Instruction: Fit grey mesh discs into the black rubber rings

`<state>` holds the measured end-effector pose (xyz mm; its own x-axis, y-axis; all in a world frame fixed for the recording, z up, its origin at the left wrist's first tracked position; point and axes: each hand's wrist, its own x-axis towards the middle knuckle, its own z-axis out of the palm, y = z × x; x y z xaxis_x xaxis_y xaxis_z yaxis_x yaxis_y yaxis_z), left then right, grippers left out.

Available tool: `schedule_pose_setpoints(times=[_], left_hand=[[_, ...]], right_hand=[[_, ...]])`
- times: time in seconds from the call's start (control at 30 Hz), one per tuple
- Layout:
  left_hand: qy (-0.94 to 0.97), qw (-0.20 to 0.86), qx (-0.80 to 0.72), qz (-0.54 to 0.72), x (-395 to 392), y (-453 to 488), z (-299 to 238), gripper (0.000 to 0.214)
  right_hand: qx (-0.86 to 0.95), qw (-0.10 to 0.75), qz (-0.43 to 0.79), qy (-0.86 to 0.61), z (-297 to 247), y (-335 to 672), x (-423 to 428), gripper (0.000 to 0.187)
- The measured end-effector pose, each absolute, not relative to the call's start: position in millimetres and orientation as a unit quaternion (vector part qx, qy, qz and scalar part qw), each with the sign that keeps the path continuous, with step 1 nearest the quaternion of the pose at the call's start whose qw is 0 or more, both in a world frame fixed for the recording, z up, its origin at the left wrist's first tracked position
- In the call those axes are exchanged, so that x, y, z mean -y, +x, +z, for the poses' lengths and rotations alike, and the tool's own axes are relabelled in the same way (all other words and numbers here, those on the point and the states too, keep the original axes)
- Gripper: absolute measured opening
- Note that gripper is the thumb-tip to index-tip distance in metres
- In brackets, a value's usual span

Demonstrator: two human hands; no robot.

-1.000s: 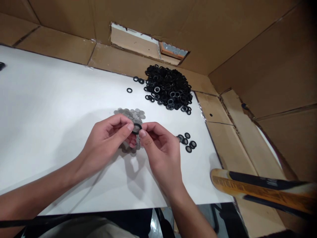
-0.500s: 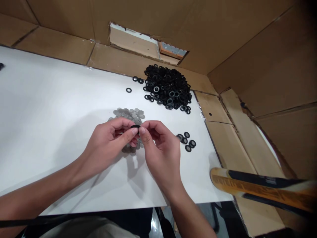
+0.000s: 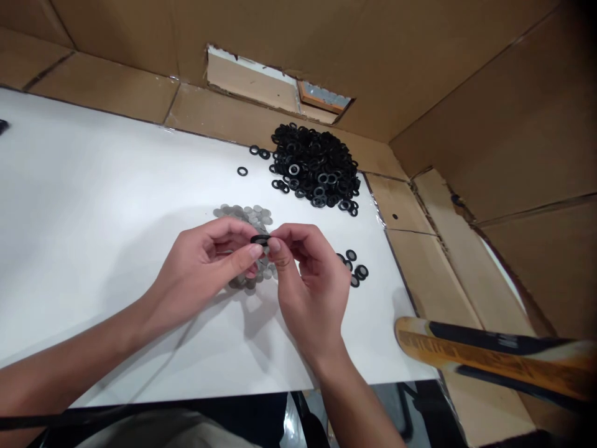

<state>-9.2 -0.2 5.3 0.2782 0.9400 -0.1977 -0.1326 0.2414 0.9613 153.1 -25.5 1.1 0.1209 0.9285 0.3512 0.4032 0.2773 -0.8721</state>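
Both hands meet over the middle of the white table (image 3: 93, 205). My left hand (image 3: 205, 264) and my right hand (image 3: 310, 283) pinch one black ring (image 3: 260, 239) between thumbs and fingertips. Right under them lies a small heap of grey discs (image 3: 249, 218), partly hidden by the fingers. A big pile of black rings (image 3: 317, 167) sits further back. A few more black rings (image 3: 357, 270) lie just right of my right hand.
Cardboard walls (image 3: 489, 112) close in the table at the back and right. Stray black rings (image 3: 242, 171) lie left of the big pile. A yellow and black tool handle (image 3: 489, 358) rests at the table's right front corner.
The ring has turned flatter between my fingertips, and my right hand has curled closer over it. The hands stay in the same spot.
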Motion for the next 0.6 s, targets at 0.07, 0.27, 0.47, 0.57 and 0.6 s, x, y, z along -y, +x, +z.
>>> schedule_pose_setpoints(times=[0.07, 0.27, 0.47, 0.57, 0.6], left_hand=[[0.452, 0.672, -0.418, 0.412, 0.2, -10.9, 3.6, 0.01], [0.455, 0.673, -0.404, 0.42, -2.2, -11.3, 1.2, 0.016], [0.47, 0.624, -0.427, 0.455, -1.7, -9.9, 5.0, 0.014], [0.476, 0.608, -0.432, 0.466, -1.1, -9.2, 5.3, 0.015], [0.478, 0.608, -0.432, 0.465, -0.9, -8.9, 5.2, 0.015]], right_hand=[[0.64, 0.508, 0.21, -0.537, 0.4, 153.6, 25.2, 0.012], [0.678, 0.501, 0.125, -0.523, 4.9, 156.8, 23.5, 0.022], [0.636, 0.514, 0.242, -0.522, 1.8, 161.0, 22.3, 0.017], [0.572, 0.524, 0.341, -0.531, 1.4, 162.2, 20.5, 0.011], [0.554, 0.525, 0.365, -0.534, 2.0, 162.4, 19.8, 0.009]])
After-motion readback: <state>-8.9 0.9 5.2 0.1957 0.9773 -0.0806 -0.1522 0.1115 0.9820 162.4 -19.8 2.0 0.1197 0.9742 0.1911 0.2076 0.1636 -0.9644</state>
